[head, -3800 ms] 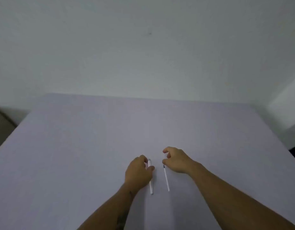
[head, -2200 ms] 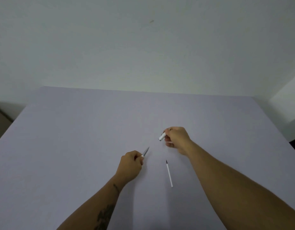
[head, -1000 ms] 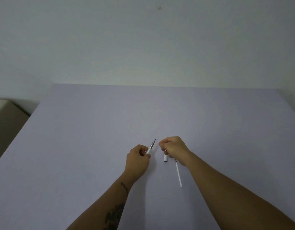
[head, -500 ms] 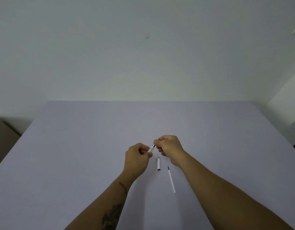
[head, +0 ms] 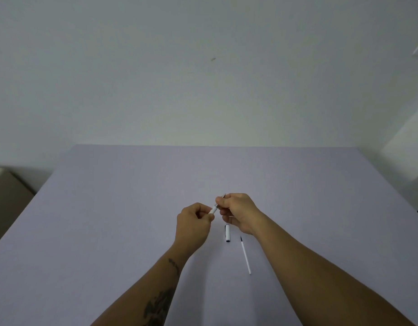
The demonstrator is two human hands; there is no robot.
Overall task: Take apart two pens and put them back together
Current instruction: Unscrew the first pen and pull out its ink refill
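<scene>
My left hand [head: 193, 225] grips the white barrel of a pen [head: 214, 208], which points up and to the right above the table. My right hand [head: 238, 211] pinches the metal tip end of the same pen, and the point pokes out just past its fingers. A white pen cap [head: 227, 233] lies on the lavender table [head: 109, 220] below my right hand. A thin white refill with a dark tip [head: 245, 254] lies just right of the cap, slanting toward me. Most of the barrel is hidden inside my left fist.
A pale wall rises behind the table's far edge. A beige box-like object [head: 8, 196] stands off the table's left side. A white surface [head: 408, 156] sits past the right edge.
My right hand set the cap down on the table beside the refill, then came up to grip the tip end of the pen held in my left hand.
</scene>
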